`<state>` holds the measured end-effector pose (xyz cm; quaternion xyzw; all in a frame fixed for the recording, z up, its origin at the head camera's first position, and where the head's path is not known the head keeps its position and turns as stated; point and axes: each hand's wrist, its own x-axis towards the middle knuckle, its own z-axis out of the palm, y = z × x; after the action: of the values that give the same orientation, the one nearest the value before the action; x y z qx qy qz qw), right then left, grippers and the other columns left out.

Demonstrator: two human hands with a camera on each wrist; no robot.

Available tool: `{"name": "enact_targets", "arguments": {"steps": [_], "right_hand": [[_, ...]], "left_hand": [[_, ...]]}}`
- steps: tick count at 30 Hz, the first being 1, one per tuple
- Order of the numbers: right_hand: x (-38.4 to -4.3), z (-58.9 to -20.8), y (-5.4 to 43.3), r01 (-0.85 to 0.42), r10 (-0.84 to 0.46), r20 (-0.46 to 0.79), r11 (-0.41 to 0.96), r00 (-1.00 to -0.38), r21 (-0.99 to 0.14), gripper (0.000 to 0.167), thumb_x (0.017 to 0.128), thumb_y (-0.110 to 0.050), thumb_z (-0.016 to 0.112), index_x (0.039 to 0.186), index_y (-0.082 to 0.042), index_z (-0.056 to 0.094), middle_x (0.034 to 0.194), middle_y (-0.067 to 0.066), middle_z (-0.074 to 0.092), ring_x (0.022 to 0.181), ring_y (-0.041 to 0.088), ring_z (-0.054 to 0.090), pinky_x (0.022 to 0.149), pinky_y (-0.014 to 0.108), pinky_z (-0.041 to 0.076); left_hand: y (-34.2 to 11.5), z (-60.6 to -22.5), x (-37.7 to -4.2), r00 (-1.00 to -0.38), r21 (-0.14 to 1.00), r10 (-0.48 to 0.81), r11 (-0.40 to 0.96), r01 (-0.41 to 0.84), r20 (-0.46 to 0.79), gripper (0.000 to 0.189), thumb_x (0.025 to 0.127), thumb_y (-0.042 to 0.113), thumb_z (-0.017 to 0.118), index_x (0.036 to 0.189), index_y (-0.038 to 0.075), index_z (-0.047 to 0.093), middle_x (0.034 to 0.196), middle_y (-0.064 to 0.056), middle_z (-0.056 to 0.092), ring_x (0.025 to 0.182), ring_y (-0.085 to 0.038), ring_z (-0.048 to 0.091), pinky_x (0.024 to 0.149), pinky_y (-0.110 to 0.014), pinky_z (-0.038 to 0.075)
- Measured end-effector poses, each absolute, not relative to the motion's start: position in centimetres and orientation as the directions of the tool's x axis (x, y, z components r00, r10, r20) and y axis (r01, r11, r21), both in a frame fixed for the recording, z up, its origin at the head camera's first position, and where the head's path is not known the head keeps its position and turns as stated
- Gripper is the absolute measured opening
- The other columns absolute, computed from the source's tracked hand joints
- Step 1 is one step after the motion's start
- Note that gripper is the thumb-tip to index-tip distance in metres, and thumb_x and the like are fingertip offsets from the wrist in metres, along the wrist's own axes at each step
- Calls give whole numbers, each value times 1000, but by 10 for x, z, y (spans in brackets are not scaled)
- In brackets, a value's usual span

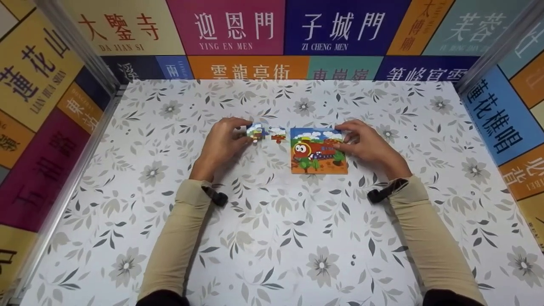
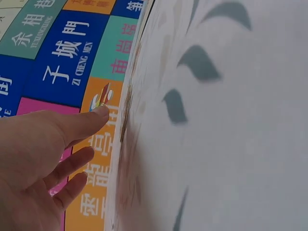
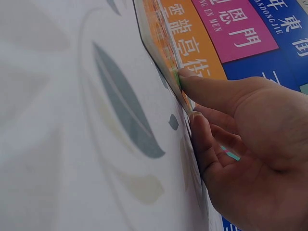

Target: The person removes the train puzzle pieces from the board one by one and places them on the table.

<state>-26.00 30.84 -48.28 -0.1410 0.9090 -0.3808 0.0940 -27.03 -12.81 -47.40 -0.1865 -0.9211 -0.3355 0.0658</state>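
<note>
A square jigsaw puzzle [image 1: 318, 153] with a cartoon train picture lies on the table. My right hand [image 1: 367, 144] grips its right side, the thumb on the picture; in the right wrist view the fingers [image 3: 199, 132] meet the puzzle's edge. Left of the puzzle, my left hand [image 1: 225, 138] pinches a small jigsaw piece [image 1: 256, 131] between thumb and fingers. The left wrist view shows this piece [image 2: 103, 96] tilted up beyond the thumb. Between the held piece and the puzzle is another jigsaw piece [image 1: 278, 134], apart from the puzzle.
The table [image 1: 272, 238] has a white covering with grey flowers and leaves. Colourful panels [image 1: 229, 27] with large characters stand behind it and along both sides. A metal post [image 1: 80, 42] rises at the back left corner.
</note>
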Motion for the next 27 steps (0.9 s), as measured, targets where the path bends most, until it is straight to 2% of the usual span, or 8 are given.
{"name": "enact_targets", "arguments": {"steps": [8,16,22,27], "right_hand": [[-258,-481,309,-231,-375,-41,649,-926,-725,57,103,-26,78,154,-7,60,152,15,54,113,31,65,91,22,50],[-260,-481,308,-194,-335,-52,660,-941,-726,57,100,-26,81,152,-10,62,151,10,56,114,29,65,89,18,49],[-261,-482,308,-174,-324,-68,660,-944,-730,58,100,-28,81,153,-13,62,151,7,56,114,27,64,91,20,49],[-261,-481,308,-166,-318,-65,647,-946,-744,59,99,-27,83,152,-13,63,150,8,56,114,29,64,91,21,49]], "left_hand": [[-153,-473,-270,-950,646,276,700,304,148,43,95,16,84,137,15,76,140,-5,74,129,-28,68,114,-46,52],[-167,-471,-275,-960,654,274,715,248,65,41,96,12,83,136,12,77,138,-10,74,124,-29,69,109,-50,54],[-166,-475,-275,-959,660,284,720,215,3,42,98,17,81,139,10,75,142,-12,71,131,-29,67,115,-50,51],[-165,-476,-276,-957,658,289,720,221,5,39,100,16,79,138,10,75,142,-11,71,130,-27,64,114,-49,50]]}}
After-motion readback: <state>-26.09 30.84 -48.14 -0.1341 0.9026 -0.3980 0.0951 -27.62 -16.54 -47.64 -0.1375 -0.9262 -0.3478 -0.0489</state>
